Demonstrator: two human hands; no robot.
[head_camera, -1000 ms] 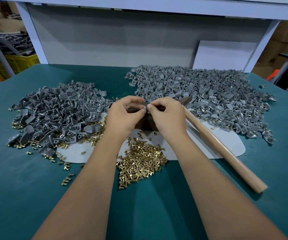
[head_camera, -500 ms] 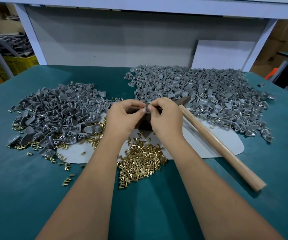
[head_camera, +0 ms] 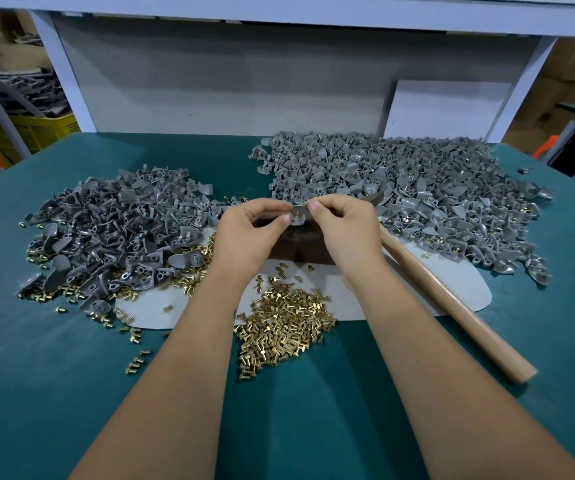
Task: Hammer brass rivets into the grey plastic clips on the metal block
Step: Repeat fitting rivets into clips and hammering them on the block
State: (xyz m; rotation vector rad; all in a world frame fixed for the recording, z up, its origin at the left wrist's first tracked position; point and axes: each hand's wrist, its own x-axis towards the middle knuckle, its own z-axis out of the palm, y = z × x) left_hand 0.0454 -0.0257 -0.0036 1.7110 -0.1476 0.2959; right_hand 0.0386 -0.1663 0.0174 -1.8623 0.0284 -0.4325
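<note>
The teal surface [head_camera: 36,393] carries 2 heaps of grey plastic clips, the bigger far right [head_camera: 417,181], the other left [head_camera: 112,230]. A wooden-handled hammer [head_camera: 452,306] lies right. At the centre sits the dark metal block [head_camera: 296,244]. Over it, the left hand [head_camera: 248,233] pinches 1 grey clip [head_camera: 297,218]; the right hand [head_camera: 344,226] pinches a brass rivet [head_camera: 299,213] standing in it. Loose brass rivets [head_camera: 286,327] lie near.

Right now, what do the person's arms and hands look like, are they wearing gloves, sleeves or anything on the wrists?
The left hand and right hand are bare: no gloves, rings, watch or wristbands. Both forearms are uncovered up to the frame edge, with no sleeve in view.
</note>
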